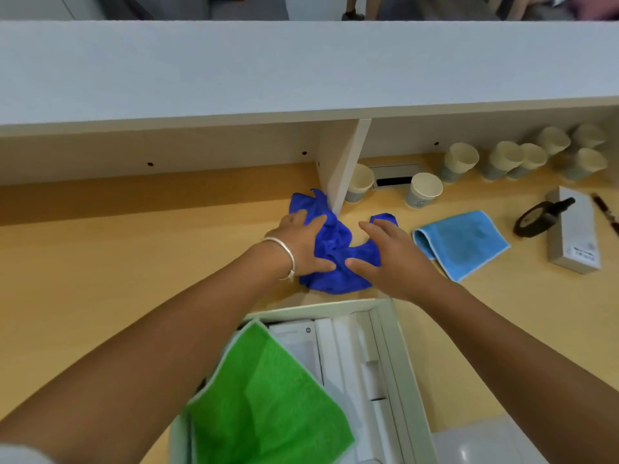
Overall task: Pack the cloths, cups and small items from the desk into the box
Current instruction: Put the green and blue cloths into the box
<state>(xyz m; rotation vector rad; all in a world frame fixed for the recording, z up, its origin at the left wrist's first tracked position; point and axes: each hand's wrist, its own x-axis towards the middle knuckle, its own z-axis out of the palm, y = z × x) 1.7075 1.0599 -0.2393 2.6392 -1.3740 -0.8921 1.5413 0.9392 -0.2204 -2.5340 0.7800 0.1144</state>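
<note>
Cloths come first in this pack: the dark blue cloth (335, 249) lies crumpled on the wooden surface (134, 256), just beyond the far rim of the open box (398, 346), its far corner touching the foot of the white shelf divider (345, 162). Both hands are pressed onto it. The left hand (298, 246), with a bangle at the wrist, lies over its left side with the thumb tucked under a fold; the right hand (392, 259) covers its right side, fingers spread and thumb pinching toward the middle. Neither is fully closed, and the two are a little apart with bunched cloth between them.

A green cloth (268, 393) already lies in the box, draped over its near left corner above some white packaging. A light blue cloth (462, 244) waits folded on the surface to the right, with paper cups (423, 190) standing along the back and a roll of black tape (532, 222) beside a small grey carton (572, 229).

The step in hand looks like gathering or folding the blue cloth. Done well, it means drawing the loose corners inward, especially the one by the divider, so nothing trails, then lifting it as one bundle over the rim and laying it flat beside the green cloth, leaving room for the cups.
</note>
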